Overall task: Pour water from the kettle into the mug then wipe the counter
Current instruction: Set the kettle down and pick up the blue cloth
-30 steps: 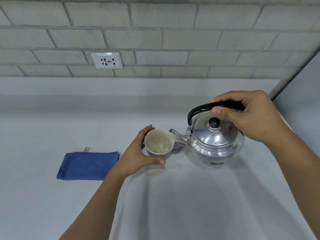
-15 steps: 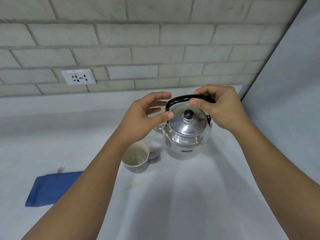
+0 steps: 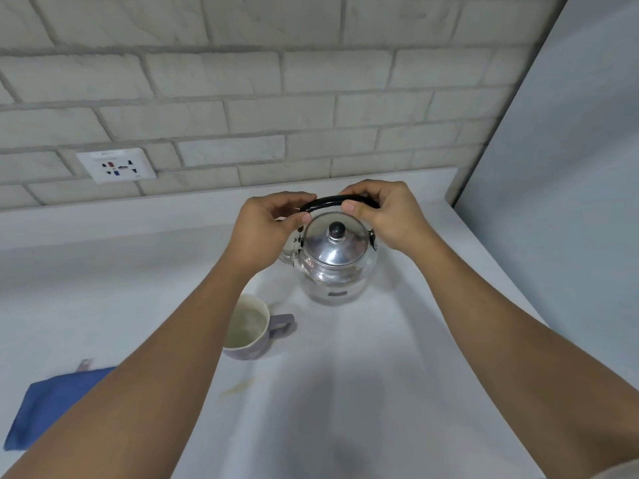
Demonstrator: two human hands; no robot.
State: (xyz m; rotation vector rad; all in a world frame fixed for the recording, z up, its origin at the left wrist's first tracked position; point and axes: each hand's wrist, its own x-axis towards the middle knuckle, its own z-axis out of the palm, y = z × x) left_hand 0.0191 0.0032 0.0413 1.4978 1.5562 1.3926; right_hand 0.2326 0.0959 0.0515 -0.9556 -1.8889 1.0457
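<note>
A shiny metal kettle (image 3: pixel 337 267) with a black knob and a black arched handle stands upright on the white counter (image 3: pixel 345 392), near the back. My right hand (image 3: pixel 383 216) grips the right part of the handle. My left hand (image 3: pixel 268 226) pinches the handle's left end, covering the spout. In front of the kettle stands a grey mug (image 3: pixel 250 328) with water in it, its handle pointing right; my left forearm crosses its left rim. A folded blue cloth (image 3: pixel 48 406) lies at the lower left, partly under my left arm.
A brick wall with a white power socket (image 3: pixel 116 165) runs along the back. A plain grey wall (image 3: pixel 570 202) closes the counter on the right. A small brownish smear (image 3: pixel 238 387) marks the counter in front of the mug.
My left hand left the mug and closed on the kettle handle. The kettle came down upright behind the mug. My view has shifted left and forward.
</note>
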